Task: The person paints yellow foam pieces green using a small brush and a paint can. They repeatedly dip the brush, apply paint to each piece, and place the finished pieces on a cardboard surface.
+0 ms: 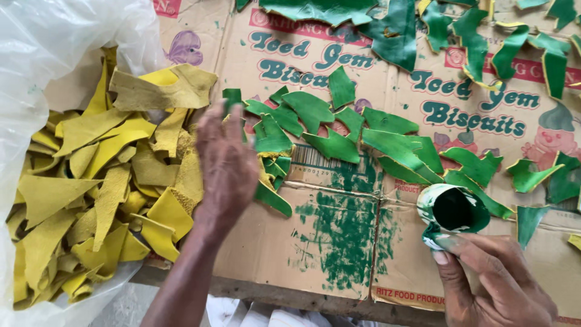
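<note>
While the right hand [496, 281] holds a paint-smeared cup [452, 211] of green paint, its grip pinched on the cup's lower rim, the left hand [225, 162] hovers flat with fingers spread, holding nothing, over the edge of the yellow scraps [109, 181]. These scraps spill from a clear plastic bag [42, 42] at the left. Green-painted pieces [339, 130] lie just beside that hand and run rightward. All rest on flattened brown cardboard [339, 242] covering the counter, printed with teal lettering, red bands and a purple butterfly, and smeared with green paint.
</note>
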